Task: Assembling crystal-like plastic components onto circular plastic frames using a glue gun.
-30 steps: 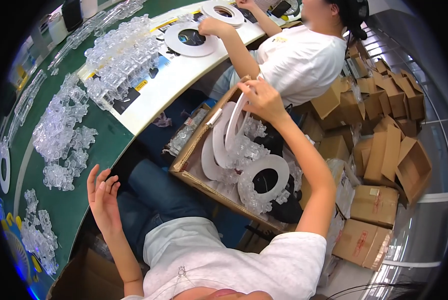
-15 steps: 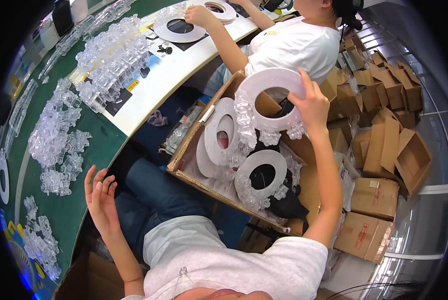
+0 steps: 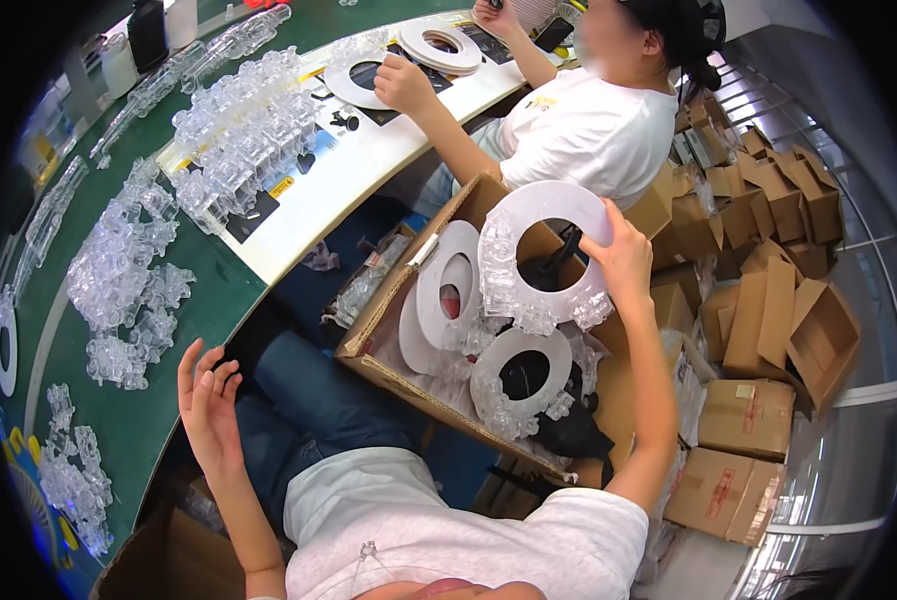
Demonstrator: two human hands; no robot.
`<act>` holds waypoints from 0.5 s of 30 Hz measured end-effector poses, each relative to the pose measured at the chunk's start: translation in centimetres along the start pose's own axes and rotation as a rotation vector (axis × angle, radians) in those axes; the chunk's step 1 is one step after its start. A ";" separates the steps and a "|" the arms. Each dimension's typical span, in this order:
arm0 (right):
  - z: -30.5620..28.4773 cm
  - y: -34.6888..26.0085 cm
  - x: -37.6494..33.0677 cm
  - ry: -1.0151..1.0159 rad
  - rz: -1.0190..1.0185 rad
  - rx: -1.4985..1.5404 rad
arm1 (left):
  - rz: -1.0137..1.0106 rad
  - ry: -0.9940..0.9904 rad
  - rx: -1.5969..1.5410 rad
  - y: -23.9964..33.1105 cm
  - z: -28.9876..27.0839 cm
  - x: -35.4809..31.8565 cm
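My right hand [image 3: 623,262] grips a flat white ring [image 3: 543,198] by its right edge, thumb near the hole. Clear plastic pieces [image 3: 530,314] cling along the ring's lower and left rim. It hangs tilted above an open cardboard box [image 3: 458,424]. Inside the box lie more white rings [image 3: 430,290], another ring [image 3: 489,362] fringed with clear pieces, and something black [image 3: 578,430]. My left hand [image 3: 209,412] is raised beside the green table's edge, fingers apart and slightly bent, with nothing in it.
Clear plastic pieces lie in heaps [image 3: 118,290] and rows [image 3: 243,125] on the curved green table [image 3: 203,300]. Across the table, a co-worker's hand [image 3: 405,85] touches a white ring [image 3: 346,88]. Cardboard boxes [image 3: 746,418] crowd the right side.
The held ring has come down a little toward the box, with my right hand lower too. The whole view has shifted slightly. My left hand stays raised and empty.
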State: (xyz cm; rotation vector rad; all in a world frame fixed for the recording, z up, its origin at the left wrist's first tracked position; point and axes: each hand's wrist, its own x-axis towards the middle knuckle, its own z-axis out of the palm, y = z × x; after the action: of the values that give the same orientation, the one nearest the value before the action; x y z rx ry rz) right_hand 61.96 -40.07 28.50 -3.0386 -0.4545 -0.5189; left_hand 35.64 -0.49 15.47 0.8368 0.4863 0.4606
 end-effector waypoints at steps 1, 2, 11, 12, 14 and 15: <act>-0.1 0.0 -0.1 0.003 -0.004 0.000 | 0.004 0.002 -0.003 0.0 0.0 0.0; -0.2 -0.1 -0.2 -0.016 0.014 0.004 | -0.001 0.000 -0.005 0.0 -0.1 0.0; 0.2 0.4 -1.3 -0.078 0.086 0.091 | 0.006 -0.038 0.037 0.0 0.0 0.0; 0.1 0.2 -1.3 -0.113 0.121 0.117 | 0.024 -0.054 0.055 0.1 0.4 0.0; 0.4 0.9 -1.7 -0.113 0.107 0.164 | 0.049 -0.100 0.119 0.0 2.0 0.0; 0.7 1.1 -1.9 -0.118 0.101 0.213 | 0.068 -0.148 0.191 0.1 3.0 0.0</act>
State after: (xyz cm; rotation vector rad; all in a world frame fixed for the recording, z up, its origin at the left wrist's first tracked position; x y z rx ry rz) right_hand 60.86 -41.61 27.22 -2.8775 -0.3341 -0.2683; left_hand 37.34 -2.23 17.27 1.0657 0.3698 0.4155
